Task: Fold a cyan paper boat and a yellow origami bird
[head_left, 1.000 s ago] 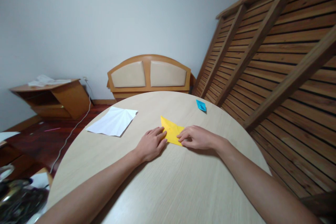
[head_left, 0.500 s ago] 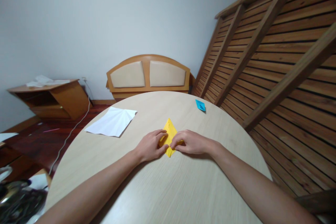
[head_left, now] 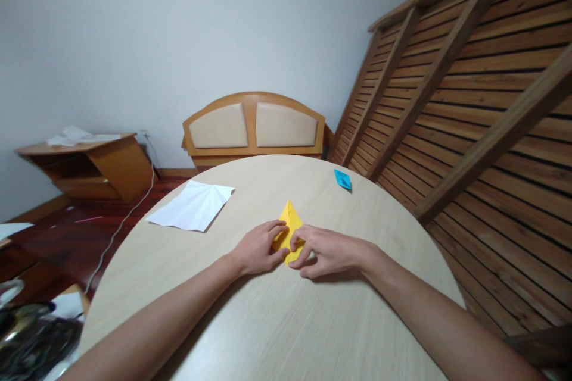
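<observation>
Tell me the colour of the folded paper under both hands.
Yellow. The folded paper shows best in the head view, pinned between the left hand and right hand.

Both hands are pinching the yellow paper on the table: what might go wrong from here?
The yellow paper is small and mostly hidden under the left hand and right hand, so a crease may land off line unseen. It lies on the smooth table, so uneven pressure might make it slide or turn.

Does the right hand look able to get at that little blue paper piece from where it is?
Probably yes. The blue paper piece lies apart, farther out from the right hand, with only bare table between them; the hand is busy on the yellow paper.
</observation>
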`<state>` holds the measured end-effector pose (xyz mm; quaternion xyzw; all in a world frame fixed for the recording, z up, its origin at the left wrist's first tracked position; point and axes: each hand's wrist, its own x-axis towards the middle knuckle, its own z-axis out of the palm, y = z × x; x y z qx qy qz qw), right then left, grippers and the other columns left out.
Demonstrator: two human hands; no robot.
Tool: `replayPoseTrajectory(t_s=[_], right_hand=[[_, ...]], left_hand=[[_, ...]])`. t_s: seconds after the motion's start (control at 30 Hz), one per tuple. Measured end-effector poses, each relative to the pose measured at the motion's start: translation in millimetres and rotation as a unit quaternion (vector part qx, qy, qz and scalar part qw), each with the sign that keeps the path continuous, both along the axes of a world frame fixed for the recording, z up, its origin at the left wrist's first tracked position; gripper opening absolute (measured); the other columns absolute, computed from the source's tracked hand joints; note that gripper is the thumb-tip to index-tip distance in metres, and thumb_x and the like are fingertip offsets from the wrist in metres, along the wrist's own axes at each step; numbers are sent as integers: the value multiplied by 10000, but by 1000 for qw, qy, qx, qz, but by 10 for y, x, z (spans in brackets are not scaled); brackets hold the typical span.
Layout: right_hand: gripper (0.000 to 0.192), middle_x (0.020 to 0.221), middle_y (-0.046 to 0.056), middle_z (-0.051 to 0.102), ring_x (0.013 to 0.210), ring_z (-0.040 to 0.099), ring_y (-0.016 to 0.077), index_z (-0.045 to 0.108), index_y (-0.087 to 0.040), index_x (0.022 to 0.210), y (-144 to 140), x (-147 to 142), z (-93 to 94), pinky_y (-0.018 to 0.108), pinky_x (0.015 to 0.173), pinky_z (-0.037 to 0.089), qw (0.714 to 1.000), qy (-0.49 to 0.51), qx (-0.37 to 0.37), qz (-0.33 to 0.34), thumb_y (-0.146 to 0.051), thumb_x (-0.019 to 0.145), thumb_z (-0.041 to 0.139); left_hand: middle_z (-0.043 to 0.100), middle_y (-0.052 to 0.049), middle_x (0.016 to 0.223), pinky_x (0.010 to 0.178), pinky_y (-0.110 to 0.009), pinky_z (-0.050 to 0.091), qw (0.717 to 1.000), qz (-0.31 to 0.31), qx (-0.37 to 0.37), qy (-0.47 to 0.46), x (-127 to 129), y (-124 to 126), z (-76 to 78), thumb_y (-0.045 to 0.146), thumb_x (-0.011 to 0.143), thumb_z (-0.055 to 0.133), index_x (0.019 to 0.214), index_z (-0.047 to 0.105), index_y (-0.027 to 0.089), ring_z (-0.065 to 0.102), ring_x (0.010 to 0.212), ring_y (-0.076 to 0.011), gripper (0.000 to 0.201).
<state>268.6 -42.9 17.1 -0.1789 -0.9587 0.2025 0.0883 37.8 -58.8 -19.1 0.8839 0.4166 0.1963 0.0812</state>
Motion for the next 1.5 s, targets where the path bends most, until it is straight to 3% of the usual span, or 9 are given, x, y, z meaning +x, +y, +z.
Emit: replayPoseTrajectory(t_s=[0.2,0.37,0.47,0.53,0.6,0.77,0.93,1.13,1.5], right_hand=[[141,1000,42,608,985,561,201,786,-252,899,-68,-17,80,320,925,428,1000,-15,-17,8,-247,765,741],[144,1035,43,659,998,608,195,794,-251,910,-47,-30,88,316,956,438,997,18,-75,18,-255,786,721],[157,961,49,708,914,649,179,773,-208,915,37,8,62,303,899,472,994,52,-91,-40,-228,855,629],[192,985,66,723,942,649,199,746,-190,990,108,55,22,322,885,479,990,71,-43,-114,-223,871,598],[245,1077,83,719,1019,639,222,720,-187,1080,178,105,-39,357,935,471,988,60,-8,-145,-249,898,568],[457,1446,88,532,1382,411,273,575,-198,1364,320,176,-236,446,1157,303,988,24,3,-152,-395,957,508],[525,1540,35,414,1469,254,272,461,-242,1463,411,145,-339,471,1201,219,986,5,3,-165,-476,994,421],[584,1603,48,282,1495,176,263,392,-251,1502,458,82,-341,473,1219,152,987,7,20,-161,-513,981,436],[643,1590,37,311,1490,184,305,387,-267,1506,557,124,-373,508,1214,141,980,-18,4,-196,-606,960,410]], left_hand=[[512,-152,1440,1118,-426,403,1000,-1,-8,6,-11,0,10,441,918,537,1377,521,161,505,1313,-271,538],[474,-118,1483,1132,-457,373,999,-37,-3,23,-26,1,34,428,941,517,1354,575,224,454,1355,-276,464],[508,-102,1458,1130,-472,371,998,-55,-3,30,-34,-9,49,414,936,524,1352,580,241,459,1347,-278,454],[520,-107,1447,1131,-474,369,998,-58,-2,36,-38,-18,56,419,932,527,1364,571,233,462,1344,-282,473],[513,-118,1452,1132,-469,368,997,-57,-1,43,-40,-23,60,422,930,527,1368,568,218,463,1345,-283,484],[498,-137,1461,1141,-470,353,997,-58,-5,53,-40,-15,52,410,924,538,1359,575,191,447,1360,-290,488],[498,-130,1463,1142,-481,345,997,-64,-2,46,-48,-4,36,416,931,529,1368,563,205,439,1369,-288,486],[502,-123,1462,1131,-488,353,996,-71,-3,47,-46,-13,58,407,921,542,1362,567,213,439,1368,-297,482],[482,-86,1483,1127,-507,335,993,-107,-15,47,-65,-26,92,413,920,534,1382,539,260,440,1362,-301,486]])
